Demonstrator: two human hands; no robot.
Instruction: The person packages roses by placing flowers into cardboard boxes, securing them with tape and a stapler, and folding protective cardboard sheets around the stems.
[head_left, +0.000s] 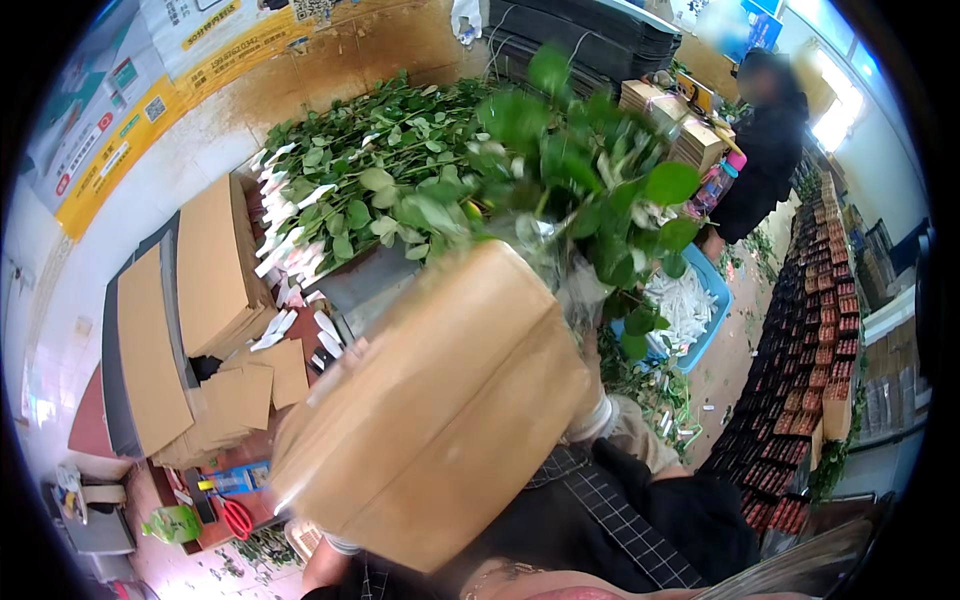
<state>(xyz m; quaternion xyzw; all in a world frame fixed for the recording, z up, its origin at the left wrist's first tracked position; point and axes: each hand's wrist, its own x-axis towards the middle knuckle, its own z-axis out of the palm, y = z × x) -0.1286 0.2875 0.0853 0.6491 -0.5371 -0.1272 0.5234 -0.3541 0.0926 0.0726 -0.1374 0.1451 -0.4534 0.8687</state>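
A large kraft-paper-coloured wrap (442, 405), blurred by motion, slants across the middle. Leafy green stems (585, 172) with clear film stand out of its upper right end. My right hand (591, 364) is against the wrap's right side by the stems, mostly hidden behind it, with a pale cuff at the wrist. Of my left arm, the forearm (326, 562) and cuff show at the wrap's lower left corner; the left hand is hidden behind the wrap, and whether it grips cannot be told. Beyond lies a big pile of leafy cut stems (397, 150), their flower heads in white sleeves (289, 240).
Stacked cardboard sheets (214, 270), red-handled scissors (237, 519) and a green bottle (174, 523) lie at left. A blue basin (709, 330) of white sleeves stands at right, near fallen leaves. A person in dark clothes (772, 142) stands beyond; rows of packed bundles (802, 337) line the right.
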